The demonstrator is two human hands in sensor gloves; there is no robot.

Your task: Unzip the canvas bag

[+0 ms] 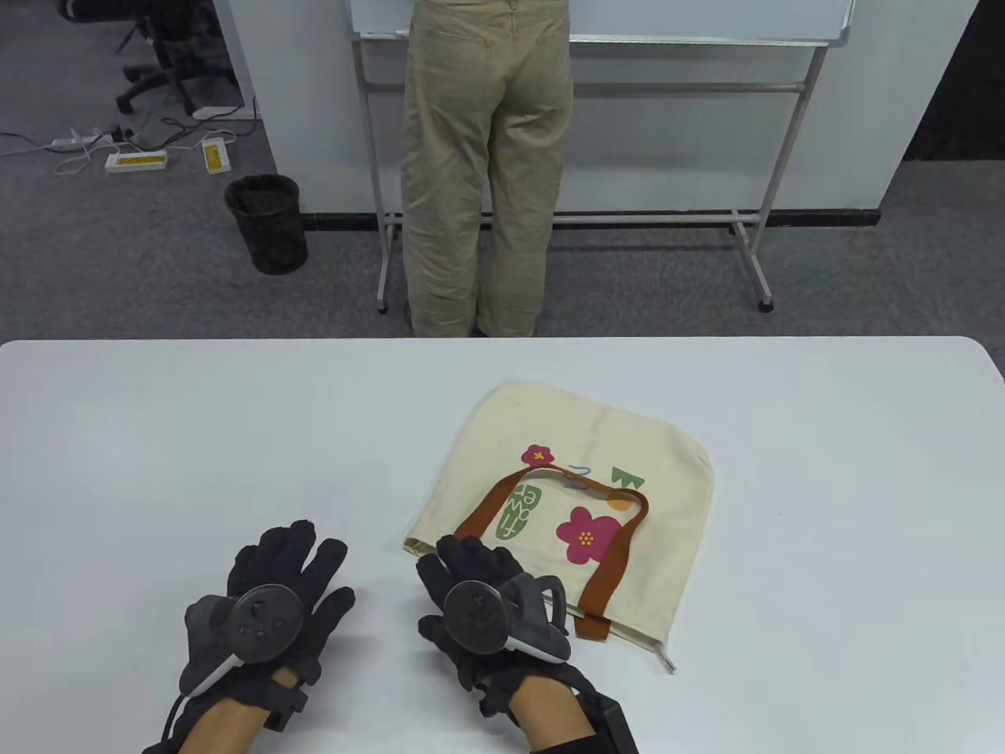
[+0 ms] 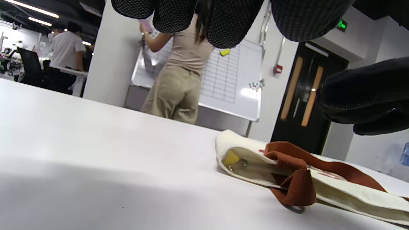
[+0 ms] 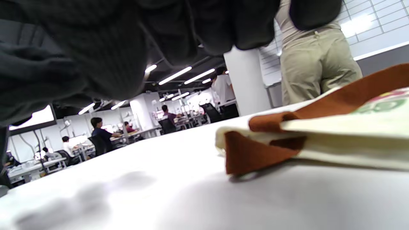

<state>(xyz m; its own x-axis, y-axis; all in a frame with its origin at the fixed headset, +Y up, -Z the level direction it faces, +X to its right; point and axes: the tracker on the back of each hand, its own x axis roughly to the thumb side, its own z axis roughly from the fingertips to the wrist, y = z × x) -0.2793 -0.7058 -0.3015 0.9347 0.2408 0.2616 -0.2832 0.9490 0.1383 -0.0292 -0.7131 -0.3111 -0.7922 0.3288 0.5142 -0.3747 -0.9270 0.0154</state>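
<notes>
A cream canvas bag (image 1: 628,440) with flower prints and brown handles (image 1: 620,550) lies flat on the white table (image 1: 196,440), right of centre. Its mouth faces the near edge, and a zipper end (image 1: 668,660) sticks out at the near right corner. My left hand (image 1: 302,550) is open with its fingers spread, to the left of the bag and apart from it. My right hand (image 1: 463,554) is open, with its fingertips at the bag's near left corner. In the left wrist view the bag's mouth (image 2: 243,163) gapes slightly at that corner, beside a folded handle (image 2: 294,188). The right wrist view shows the same corner (image 3: 255,150).
A person in khaki trousers (image 1: 487,196) stands just beyond the table's far edge, facing a whiteboard on a wheeled stand (image 1: 754,236). A black bin (image 1: 267,224) and power strips sit on the floor at the back left.
</notes>
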